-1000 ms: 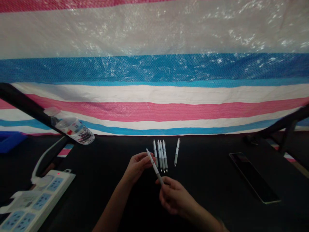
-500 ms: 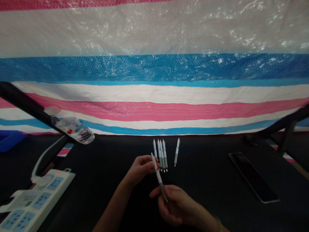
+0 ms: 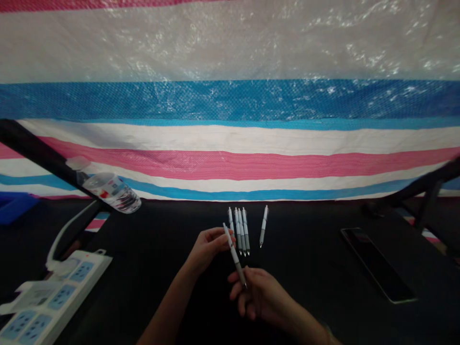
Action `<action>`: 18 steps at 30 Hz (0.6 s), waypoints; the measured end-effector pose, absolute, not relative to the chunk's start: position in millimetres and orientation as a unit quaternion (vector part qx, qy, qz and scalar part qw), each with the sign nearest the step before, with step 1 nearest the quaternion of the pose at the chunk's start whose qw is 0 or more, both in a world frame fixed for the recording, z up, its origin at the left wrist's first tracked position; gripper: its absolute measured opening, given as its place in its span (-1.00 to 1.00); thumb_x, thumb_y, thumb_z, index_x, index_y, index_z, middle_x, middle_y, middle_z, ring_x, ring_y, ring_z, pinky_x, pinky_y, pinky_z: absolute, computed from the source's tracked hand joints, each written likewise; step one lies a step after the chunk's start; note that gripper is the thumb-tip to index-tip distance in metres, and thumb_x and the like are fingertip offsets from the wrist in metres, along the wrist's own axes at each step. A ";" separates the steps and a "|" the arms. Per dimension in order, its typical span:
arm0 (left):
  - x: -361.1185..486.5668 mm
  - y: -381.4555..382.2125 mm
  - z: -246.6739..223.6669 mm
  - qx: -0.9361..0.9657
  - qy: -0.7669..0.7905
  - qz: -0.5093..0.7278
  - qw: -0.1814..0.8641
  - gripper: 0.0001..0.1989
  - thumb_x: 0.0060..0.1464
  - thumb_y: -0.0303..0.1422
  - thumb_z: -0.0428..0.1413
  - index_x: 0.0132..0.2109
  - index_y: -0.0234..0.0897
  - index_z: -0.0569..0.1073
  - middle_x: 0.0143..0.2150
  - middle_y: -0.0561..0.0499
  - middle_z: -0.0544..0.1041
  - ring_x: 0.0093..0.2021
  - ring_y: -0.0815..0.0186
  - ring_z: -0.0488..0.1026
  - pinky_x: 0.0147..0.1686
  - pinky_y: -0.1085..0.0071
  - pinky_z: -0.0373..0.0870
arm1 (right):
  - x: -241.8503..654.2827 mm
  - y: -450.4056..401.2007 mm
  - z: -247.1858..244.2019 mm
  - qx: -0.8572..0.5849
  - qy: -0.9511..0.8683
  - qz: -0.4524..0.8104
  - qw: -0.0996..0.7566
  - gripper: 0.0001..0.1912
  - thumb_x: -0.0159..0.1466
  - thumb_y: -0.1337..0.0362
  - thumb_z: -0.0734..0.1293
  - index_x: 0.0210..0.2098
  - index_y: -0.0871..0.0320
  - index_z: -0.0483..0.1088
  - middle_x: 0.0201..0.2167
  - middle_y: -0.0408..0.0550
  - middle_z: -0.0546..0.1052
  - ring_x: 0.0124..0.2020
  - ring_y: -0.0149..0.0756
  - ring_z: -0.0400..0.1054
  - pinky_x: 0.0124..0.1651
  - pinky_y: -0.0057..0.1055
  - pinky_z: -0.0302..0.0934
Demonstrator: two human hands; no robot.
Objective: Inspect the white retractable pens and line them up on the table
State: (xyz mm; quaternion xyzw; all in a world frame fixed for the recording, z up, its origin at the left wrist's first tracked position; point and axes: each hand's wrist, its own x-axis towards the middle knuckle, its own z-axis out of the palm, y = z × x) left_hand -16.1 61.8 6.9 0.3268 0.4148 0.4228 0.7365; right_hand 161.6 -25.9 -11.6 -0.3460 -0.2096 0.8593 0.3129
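A white pen with a grey grip (image 3: 233, 253) is held at a tilt between my hands, above the black table. My left hand (image 3: 208, 247) pinches its upper part between thumb and fingers. Around the lower grey part, my right hand (image 3: 260, 292) has its thumb and index finger closed, with the other fingers loosely curled. Just beyond my left hand lie several similar pens (image 3: 241, 232) side by side, tips toward me. One more pen (image 3: 264, 226) lies apart to their right.
A dark phone (image 3: 377, 265) lies on the table (image 3: 305, 249) at right. At left are a white power strip (image 3: 68, 292), a tilted water bottle (image 3: 113, 191) and a blue container (image 3: 16, 207). A striped sheet (image 3: 230, 165) hangs behind.
The held pen has shifted slightly up and left. My right hand has moved up a little and its lower fingers have spread slightly. My left hand has barely moved.
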 end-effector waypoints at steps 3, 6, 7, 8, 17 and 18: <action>-17.8 63.1 8.7 0.321 0.404 0.418 0.748 -0.64 -0.19 -0.27 0.43 -0.24 -0.40 0.64 -0.37 -0.14 0.67 -0.36 0.24 0.60 -0.30 0.41 0.51 | 162.5 -25.9 -10.2 -0.342 -0.192 0.868 0.305 -0.55 0.16 -0.04 0.45 -0.29 0.25 0.37 -0.49 -0.07 0.54 -0.60 -0.39 0.46 -0.64 -0.59 0.09; -18.3 63.4 8.3 0.319 0.398 0.418 0.752 -0.65 -0.18 -0.28 0.43 -0.23 -0.40 0.64 -0.37 -0.14 0.66 -0.37 0.24 0.59 -0.30 0.40 0.52 | 162.8 -25.8 -7.9 -0.352 -0.195 0.865 0.299 -0.58 0.15 0.01 0.46 -0.26 0.24 0.37 -0.45 -0.05 0.57 -0.57 -0.37 0.47 -0.63 -0.60 0.09; -18.4 63.4 7.5 0.318 0.398 0.419 0.752 -0.65 -0.18 -0.28 0.43 -0.23 -0.40 0.64 -0.37 -0.14 0.66 -0.37 0.24 0.59 -0.29 0.40 0.52 | 162.9 -25.9 -7.5 -0.353 -0.191 0.868 0.294 -0.55 0.16 -0.02 0.44 -0.25 0.26 0.38 -0.44 -0.02 0.57 -0.57 -0.36 0.48 -0.64 -0.59 0.09; -18.5 63.6 6.7 0.316 0.398 0.422 0.751 -0.65 -0.18 -0.28 0.42 -0.23 -0.40 0.64 -0.37 -0.14 0.66 -0.37 0.25 0.59 -0.29 0.40 0.52 | 163.0 -25.9 -7.5 -0.352 -0.187 0.871 0.288 -0.52 0.17 -0.07 0.41 -0.25 0.27 0.39 -0.45 0.00 0.57 -0.58 -0.35 0.48 -0.65 -0.58 0.09; -21.8 64.2 6.9 0.308 0.403 0.431 0.746 -0.67 -0.17 -0.29 0.42 -0.24 -0.39 0.64 -0.36 -0.14 0.66 -0.36 0.24 0.60 -0.30 0.41 0.51 | 165.8 -25.1 -10.6 -0.337 -0.191 0.883 0.266 -0.50 0.17 -0.08 0.39 -0.23 0.28 0.38 -0.45 0.01 0.57 -0.56 -0.32 0.48 -0.65 -0.57 0.09; -21.9 64.0 7.9 0.307 0.404 0.432 0.746 -0.67 -0.17 -0.30 0.42 -0.24 -0.39 0.64 -0.36 -0.14 0.66 -0.36 0.24 0.60 -0.30 0.41 0.51 | 166.1 -24.8 -9.9 -0.336 -0.195 0.883 0.265 -0.53 0.16 -0.05 0.41 -0.25 0.26 0.37 -0.47 -0.02 0.56 -0.57 -0.33 0.48 -0.65 -0.57 0.09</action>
